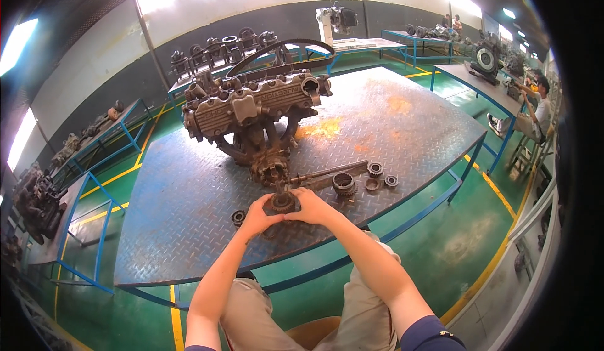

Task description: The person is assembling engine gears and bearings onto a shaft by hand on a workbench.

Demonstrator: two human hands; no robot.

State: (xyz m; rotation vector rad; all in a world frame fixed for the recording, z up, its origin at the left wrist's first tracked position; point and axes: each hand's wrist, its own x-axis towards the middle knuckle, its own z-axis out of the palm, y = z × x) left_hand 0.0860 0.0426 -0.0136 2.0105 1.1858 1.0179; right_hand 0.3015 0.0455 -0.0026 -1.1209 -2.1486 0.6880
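A dark toothed gear (282, 202) sits between my two hands near the front edge of the metal table (189, 244). My left hand (258, 215) curls round its left side, and my right hand (310, 206) grips it from the right. Just beyond it stands a greasy engine assembly (251, 108), its lower shaft housing (270, 167) close to my fingertips. Left of my left hand lies a small gear (238, 217). To the right of my right hand are a larger ring gear (344, 184), several smaller gears and rings (375, 169), and a long shaft (333, 171).
A black belt (283, 67) loops over the engine's back. Blue-framed tables (94, 143) with machine parts stand to the left and behind. Another person (535, 108) sits at a table on the right. Yellow lines (491, 190) cross the green floor.
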